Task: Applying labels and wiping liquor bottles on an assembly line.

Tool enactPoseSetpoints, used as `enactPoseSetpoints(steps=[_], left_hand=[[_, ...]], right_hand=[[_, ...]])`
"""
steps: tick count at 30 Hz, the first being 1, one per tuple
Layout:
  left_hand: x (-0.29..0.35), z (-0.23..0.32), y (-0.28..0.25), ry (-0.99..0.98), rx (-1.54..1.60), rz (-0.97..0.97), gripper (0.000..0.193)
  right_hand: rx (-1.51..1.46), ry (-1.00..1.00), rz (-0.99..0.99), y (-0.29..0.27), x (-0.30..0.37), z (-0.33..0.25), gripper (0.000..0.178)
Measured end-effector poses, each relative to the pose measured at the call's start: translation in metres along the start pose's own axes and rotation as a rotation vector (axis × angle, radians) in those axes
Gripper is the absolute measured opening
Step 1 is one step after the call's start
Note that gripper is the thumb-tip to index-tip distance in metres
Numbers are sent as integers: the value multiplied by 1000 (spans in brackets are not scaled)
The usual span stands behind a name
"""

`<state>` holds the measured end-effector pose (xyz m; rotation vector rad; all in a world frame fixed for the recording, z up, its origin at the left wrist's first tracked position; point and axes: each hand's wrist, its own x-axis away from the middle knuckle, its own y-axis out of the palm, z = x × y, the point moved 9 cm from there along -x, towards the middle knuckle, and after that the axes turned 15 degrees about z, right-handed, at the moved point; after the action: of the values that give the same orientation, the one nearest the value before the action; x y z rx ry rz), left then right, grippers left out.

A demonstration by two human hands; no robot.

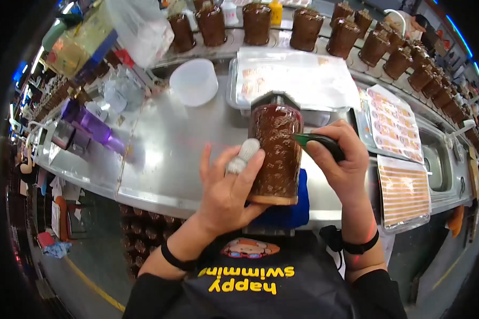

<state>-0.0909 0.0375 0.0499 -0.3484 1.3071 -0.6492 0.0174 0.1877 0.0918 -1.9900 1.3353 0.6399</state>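
Note:
A brown, glossy, cylindrical vessel (277, 154) with a raised pattern stands tilted in front of me, dark at its top and tan at its lower rim. My left hand (223, 191) grips it low on the left side, some fingers stretched upward; a white covering (245, 154) wraps one or more of them. In my right hand (348, 159) is a small green-bladed scraper (314, 142) with a dark handle. Its green edge meets or nearly meets the vessel's right side. Blue cloth (302, 199) shows beneath and beside the vessel.
Beyond the vessel lie a tray of printed sheets (298, 77) and a white plastic bowl (193, 82). More patterned sheets (391, 122) and a striped sheet (403, 191) are at right, beside a sink (437, 165). Similar brown vessels (256, 24) line the far edge. A purple bottle (98, 127) is at left.

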Motion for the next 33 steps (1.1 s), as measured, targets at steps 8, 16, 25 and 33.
enactPoseSetpoints(steps=[8, 16, 25, 33], left_hand=[[25, -25, 18, -238, 147, 70, 96], [34, -27, 18, -269, 171, 86, 96], [35, -24, 9, -223, 234, 182, 86], [22, -12, -2, -110, 142, 156, 87]], right_hand=[[-305, 615, 39, -13, 49, 34, 15], [-331, 745, 1, -9, 72, 43, 17], [-364, 761, 44, -10, 76, 47, 16], [-428, 767, 55, -7, 77, 43, 18]])
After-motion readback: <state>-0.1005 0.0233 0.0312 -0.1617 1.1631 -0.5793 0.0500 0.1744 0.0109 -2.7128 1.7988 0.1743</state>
